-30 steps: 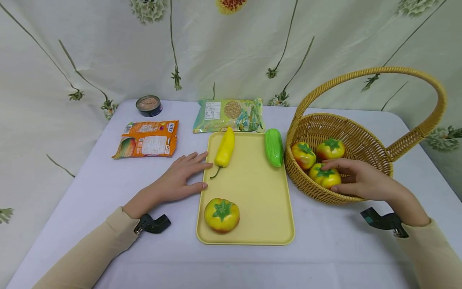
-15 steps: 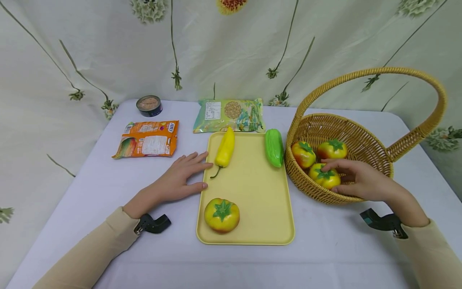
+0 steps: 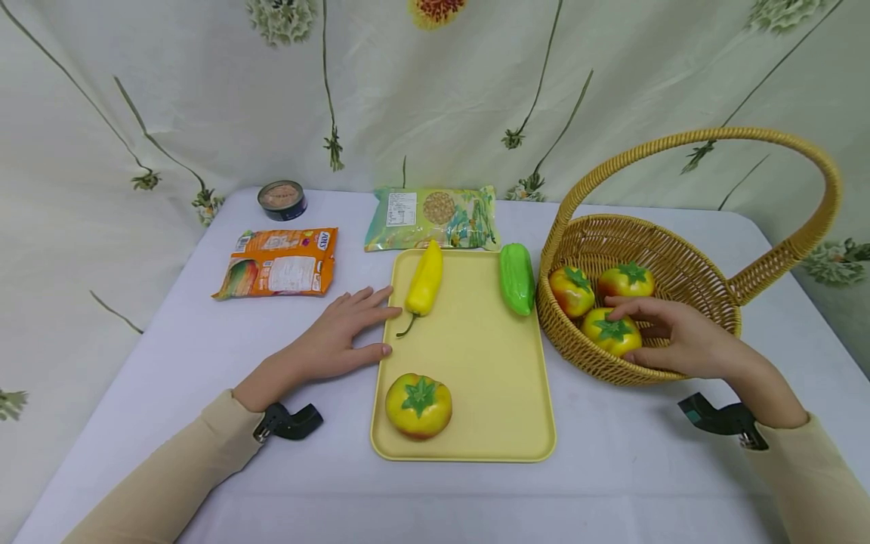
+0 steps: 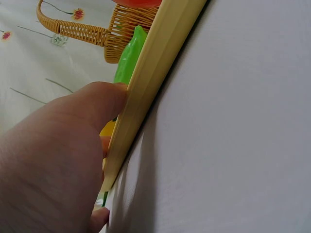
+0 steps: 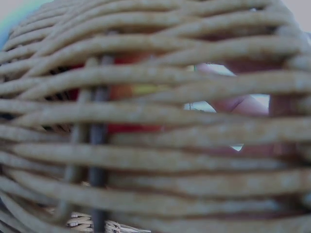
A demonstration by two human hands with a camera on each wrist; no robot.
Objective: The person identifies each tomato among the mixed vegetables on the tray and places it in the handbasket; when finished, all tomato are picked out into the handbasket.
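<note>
My right hand (image 3: 686,336) reaches over the near rim of the wicker basket (image 3: 639,370). Its curled fingers and thumb hold the right side of a yellow tomato (image 3: 608,344) with a green star-shaped top, low inside the basket. Two more tomatoes lie there, one at the left (image 3: 569,295) and one behind (image 3: 621,283). With fingers spread, my left hand (image 3: 340,332) rests at the left edge of the yellow tray (image 3: 489,378); in the left wrist view the thumb touches the tray's rim (image 4: 141,92). Blurred basket weave (image 5: 146,114) hides most of the right wrist view.
The tray carries a yellow pepper (image 3: 424,283), a green cucumber-like vegetable (image 3: 516,279) at its right edge and another tomato (image 3: 418,408). An orange packet (image 3: 279,263), a tin (image 3: 282,200) and a green bag (image 3: 431,219) lie behind. The tall basket handle (image 3: 707,134) arches over the right side.
Behind the held tomato, the back tomato has shifted slightly to the right in the basket. Both hands stay almost in place.
</note>
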